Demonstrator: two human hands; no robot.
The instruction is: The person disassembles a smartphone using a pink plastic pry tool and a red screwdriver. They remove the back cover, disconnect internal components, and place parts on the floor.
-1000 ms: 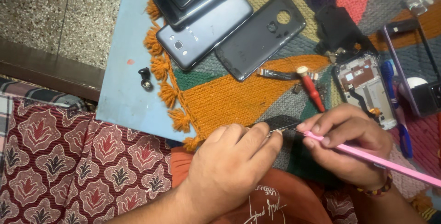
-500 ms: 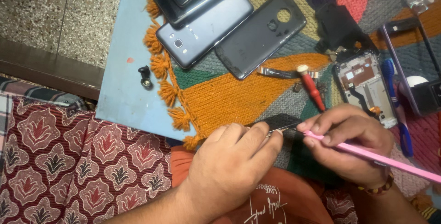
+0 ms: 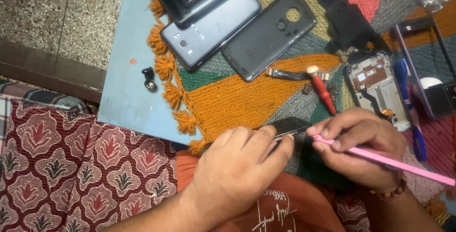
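Observation:
My left hand (image 3: 240, 165) grips a small dark phone part (image 3: 289, 125) at the near edge of the knitted mat, fingers closed around its lower end. My right hand (image 3: 363, 146) holds a long pink tool (image 3: 394, 163) like a pen, with its tip touching the dark part's right side. Most of the part is hidden under my fingers. Both hands rest close together above my orange shirt.
A multicoloured knitted mat (image 3: 228, 99) with orange tassels covers a light blue table (image 3: 126, 77). On it lie several phones and back covers (image 3: 209, 27), a red-handled screwdriver (image 3: 323, 89), an opened phone frame (image 3: 377, 87), blue-handled tools (image 3: 408, 103) and a small black earbud (image 3: 149, 79).

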